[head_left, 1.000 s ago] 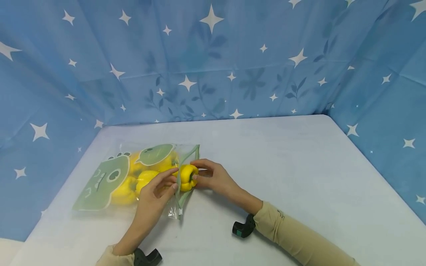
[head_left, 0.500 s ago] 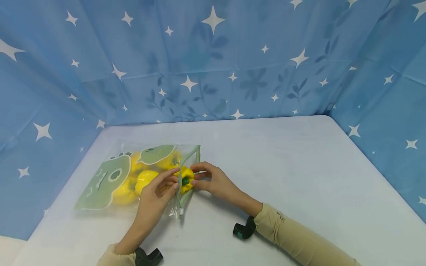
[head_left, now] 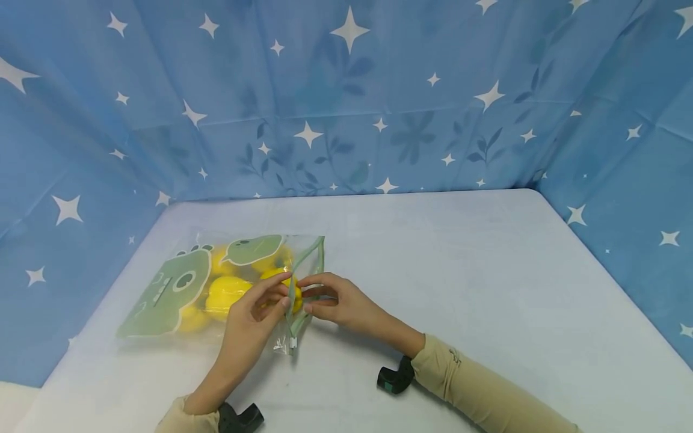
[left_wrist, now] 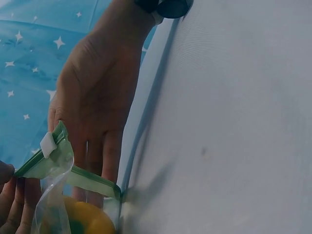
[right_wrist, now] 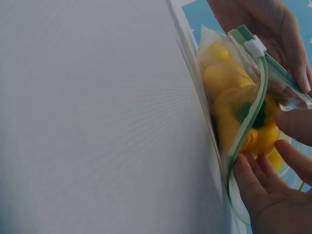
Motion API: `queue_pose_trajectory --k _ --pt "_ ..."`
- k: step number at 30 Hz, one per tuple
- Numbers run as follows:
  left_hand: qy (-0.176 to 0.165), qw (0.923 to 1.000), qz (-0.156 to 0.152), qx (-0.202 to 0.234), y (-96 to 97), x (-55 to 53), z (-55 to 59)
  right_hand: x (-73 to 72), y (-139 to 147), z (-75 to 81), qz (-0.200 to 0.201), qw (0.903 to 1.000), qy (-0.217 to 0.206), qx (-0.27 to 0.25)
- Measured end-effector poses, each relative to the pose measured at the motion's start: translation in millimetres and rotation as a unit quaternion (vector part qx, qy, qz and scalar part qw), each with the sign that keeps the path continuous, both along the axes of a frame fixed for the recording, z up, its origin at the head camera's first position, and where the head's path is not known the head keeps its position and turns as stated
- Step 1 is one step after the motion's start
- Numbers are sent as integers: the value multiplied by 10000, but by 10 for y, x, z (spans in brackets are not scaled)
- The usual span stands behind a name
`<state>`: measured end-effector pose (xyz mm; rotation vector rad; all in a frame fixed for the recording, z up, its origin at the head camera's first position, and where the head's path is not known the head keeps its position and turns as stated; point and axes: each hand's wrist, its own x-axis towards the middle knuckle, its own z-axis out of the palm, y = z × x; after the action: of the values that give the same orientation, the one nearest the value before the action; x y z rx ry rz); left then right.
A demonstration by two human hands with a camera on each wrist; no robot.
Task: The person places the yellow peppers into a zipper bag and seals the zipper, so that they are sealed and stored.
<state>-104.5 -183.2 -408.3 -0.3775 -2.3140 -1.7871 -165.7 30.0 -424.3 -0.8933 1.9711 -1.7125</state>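
A clear zip bag (head_left: 157, 300) with a green dinosaur print lies on its side, mouth to the right. Inside are several yellow bell peppers (head_left: 227, 296). My left hand (head_left: 251, 316) pinches the near lip of the mouth between thumb and fingers, holding it apart. At the mouth, my right hand (head_left: 343, 304) presses its fingertips against one yellow bell pepper (right_wrist: 251, 122), whose green stem faces out. That pepper sits just inside the green zip edge, partly hidden behind the plastic and fingers. In the right wrist view, the right fingers are spread and fairly straight around its end.
A white slider (right_wrist: 255, 46) sits at the near end of the green zip strip. The bag rests on a white table (head_left: 460, 270), with a blue star-patterned curtain (head_left: 346, 90) behind and at the sides. Dark wrist cameras (head_left: 396, 377) hang under both wrists.
The pepper at the mouth has gone leftward into the bag, its stem turning outward. My right hand has followed it left, and its fingers have loosened. The left hand stays in place.
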Motion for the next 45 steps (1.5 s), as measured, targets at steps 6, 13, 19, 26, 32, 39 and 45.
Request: queue_pose_trajectory --k 6,13,19,26,32,39,45 --pt "141 9999 -96 8 14 -13 6 1 3 16 104 9999 36 49" --pt "37 9999 -133 16 11 9 -6 12 -3 14 347 9992 145 129" --pt "112 9998 -145 -31 15 7 -36 6 -36 -2 316 9991 126 261" --pt "232 9995 -222 3 36 3 -49 -1 -50 5 234 9983 16 528" --pt "291 9987 -417 86 47 -8 -57 -30 -69 5 339 9976 242 550" --pt "23 9989 -435 144 61 0 -65 -60 -106 -35 487 9974 300 430" --pt "-113 9989 -418 177 68 1 -72 -58 -123 -23 434 9975 184 525"
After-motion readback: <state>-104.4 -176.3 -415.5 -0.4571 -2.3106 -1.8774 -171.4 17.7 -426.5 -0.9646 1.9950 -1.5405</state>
